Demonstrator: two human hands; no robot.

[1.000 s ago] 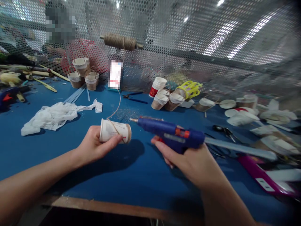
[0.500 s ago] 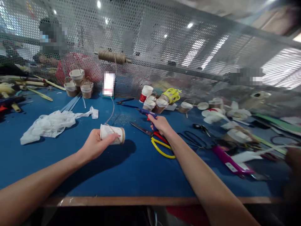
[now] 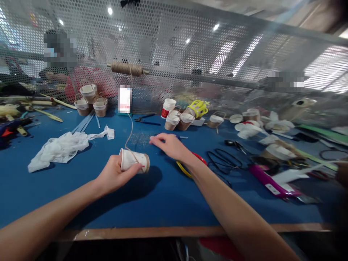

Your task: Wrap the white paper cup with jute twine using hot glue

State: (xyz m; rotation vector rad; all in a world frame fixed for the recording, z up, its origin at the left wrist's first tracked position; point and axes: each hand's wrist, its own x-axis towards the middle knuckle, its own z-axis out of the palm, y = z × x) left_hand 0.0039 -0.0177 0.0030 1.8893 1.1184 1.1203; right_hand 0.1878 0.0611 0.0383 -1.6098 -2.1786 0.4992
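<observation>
My left hand is wrapped round a white paper cup lying sideways above the table. A strand of twine crosses the cup and runs up to a twine spool. My right hand is over the table, thumb and fingertips brought together; whatever they may pinch is too small to make out. Just behind it shows part of a blue glue gun, mostly covered by the hand. Scissors with red and yellow handles lie beneath my right wrist, their blades hidden.
Small twine-handled cups are stacked at back left, near crumpled white cloth. More cups and pliers stand or lie along the mesh panel. A black cord and purple tool are on the right.
My right hand has released the glue gun's grip and shifted left, closing its fingertips. The left hand with the cup appears slightly lower and further right as the view has shifted.
</observation>
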